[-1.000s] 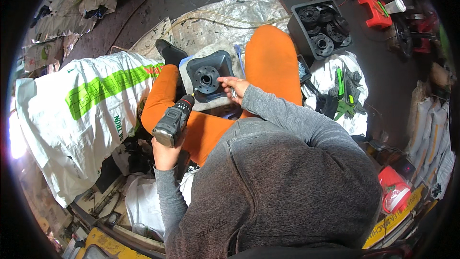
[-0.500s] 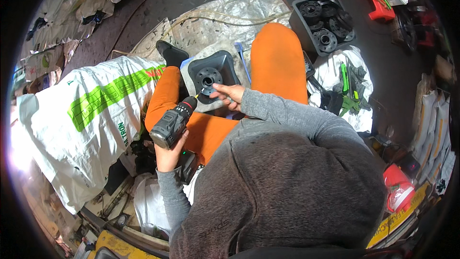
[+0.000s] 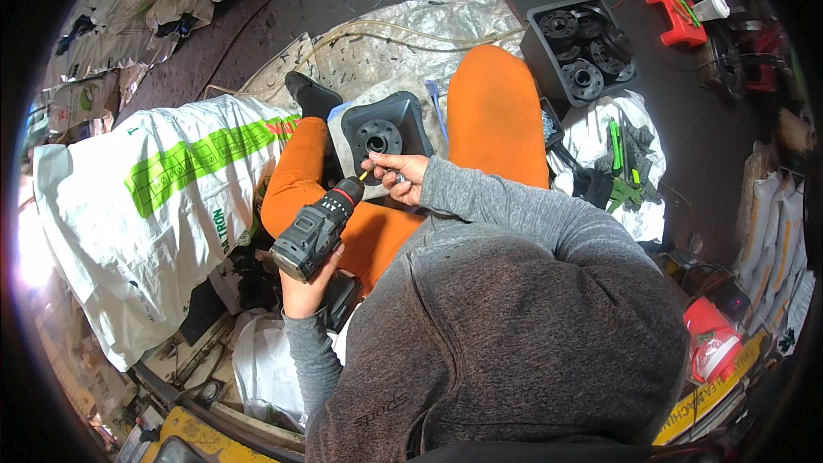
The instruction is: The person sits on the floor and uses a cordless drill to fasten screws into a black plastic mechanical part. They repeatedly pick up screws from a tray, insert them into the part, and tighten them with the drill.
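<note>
My left hand [image 3: 310, 288] is wrapped round the handle of a grey and black cordless drill [image 3: 310, 236] with a red ring near its chuck. The drill points up and to the right, and its thin yellowish bit reaches my right hand's fingertips. My right hand [image 3: 401, 176] is closed in a pinch at the bit's tip; what it holds is too small to name. Just beyond my fingers, a round black flanged part [image 3: 387, 135] with a central hole and small holes round it rests in a dark grey square-rimmed tub [image 3: 415, 116] between my legs.
A grey bin [image 3: 542, 60] at the far right holds several round black flanged parts. Green-handled tools [image 3: 616, 150] and dark gloves lie on a white sack right of my knee. A large white sack [image 3: 163, 231] with a green band lies left. A hose [image 3: 386, 26] crosses the floor sheet.
My right hand has moved slightly left, and the drill's tip has come up to its fingertips. The drill has tilted a little more toward the right.
</note>
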`<action>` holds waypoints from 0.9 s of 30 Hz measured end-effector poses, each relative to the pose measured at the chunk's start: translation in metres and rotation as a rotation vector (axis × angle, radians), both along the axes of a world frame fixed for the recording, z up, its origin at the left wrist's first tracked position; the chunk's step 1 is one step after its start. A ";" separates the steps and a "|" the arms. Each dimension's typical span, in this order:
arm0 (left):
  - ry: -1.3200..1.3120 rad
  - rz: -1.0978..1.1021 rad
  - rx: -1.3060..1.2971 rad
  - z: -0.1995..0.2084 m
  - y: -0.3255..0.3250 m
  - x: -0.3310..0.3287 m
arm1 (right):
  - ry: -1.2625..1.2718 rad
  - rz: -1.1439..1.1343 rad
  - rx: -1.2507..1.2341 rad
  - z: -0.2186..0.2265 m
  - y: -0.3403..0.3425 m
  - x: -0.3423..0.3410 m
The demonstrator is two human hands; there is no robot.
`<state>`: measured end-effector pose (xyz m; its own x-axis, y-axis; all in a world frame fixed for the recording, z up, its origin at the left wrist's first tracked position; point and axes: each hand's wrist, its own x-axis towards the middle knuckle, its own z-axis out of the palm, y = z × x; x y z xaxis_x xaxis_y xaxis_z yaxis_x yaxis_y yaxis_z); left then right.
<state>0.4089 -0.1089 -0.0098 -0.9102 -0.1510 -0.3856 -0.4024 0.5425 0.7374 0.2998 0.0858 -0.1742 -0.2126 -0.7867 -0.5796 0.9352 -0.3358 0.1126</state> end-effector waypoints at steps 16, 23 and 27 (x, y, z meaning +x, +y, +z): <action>0.040 -0.061 -0.100 -0.017 0.000 -0.015 | 0.289 -0.056 0.659 -0.051 0.024 0.007; 0.034 -0.112 -0.164 -0.042 -0.007 -0.038 | 0.535 0.114 0.956 -0.097 0.009 -0.011; -0.016 -0.168 -0.211 -0.049 -0.005 -0.046 | 0.693 0.211 0.928 -0.098 0.005 -0.014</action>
